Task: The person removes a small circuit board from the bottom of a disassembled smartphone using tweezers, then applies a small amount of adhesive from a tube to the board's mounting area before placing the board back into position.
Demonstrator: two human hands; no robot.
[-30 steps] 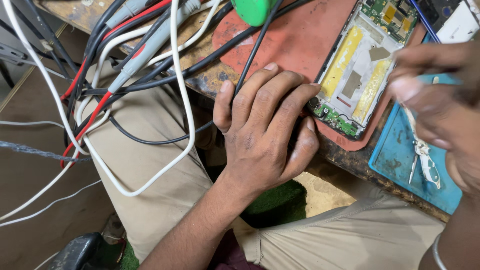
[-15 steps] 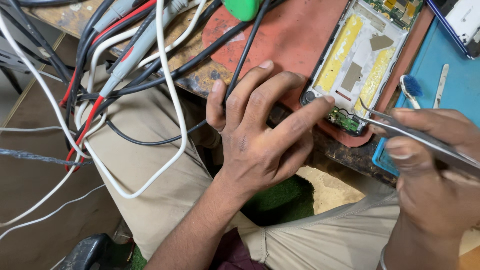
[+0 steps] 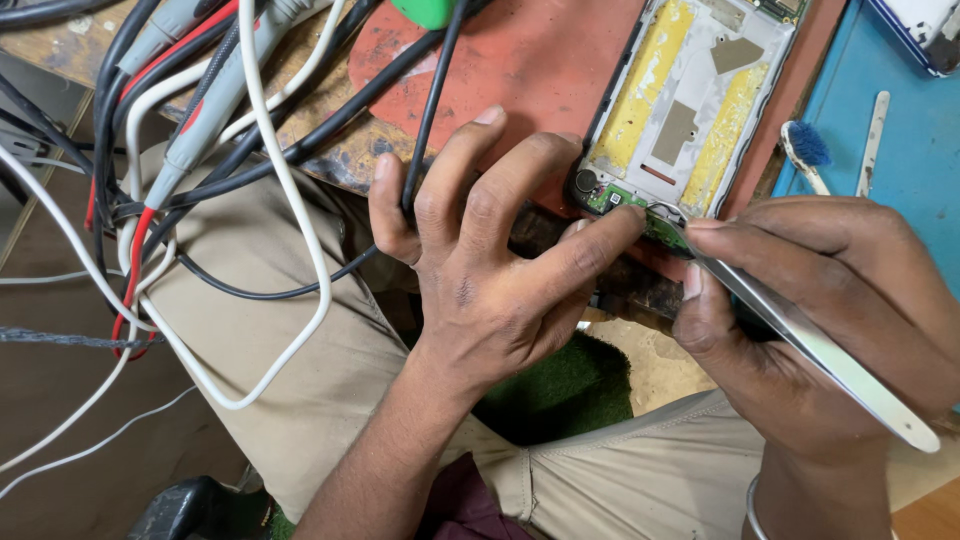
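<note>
Tangled cables [image 3: 200, 190] crowding the left approach; apparently open blue mat [image 3: 900, 180] at right.

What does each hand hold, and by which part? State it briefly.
The right hand holds metal tweezers by the middle of their arms, tips at the phone's lower edge. The left hand grips nothing; its fingers press on the phone's bottom corner.

This is a small electronics repair workshop. A worn wooden table [image 3: 330, 160] carries a red work mat [image 3: 530, 60], an opened phone frame [image 3: 690, 100], a blue mat [image 3: 900, 150] with a small brush [image 3: 805, 150], and tangled test leads and cables [image 3: 200, 120] over its left edge.
</note>
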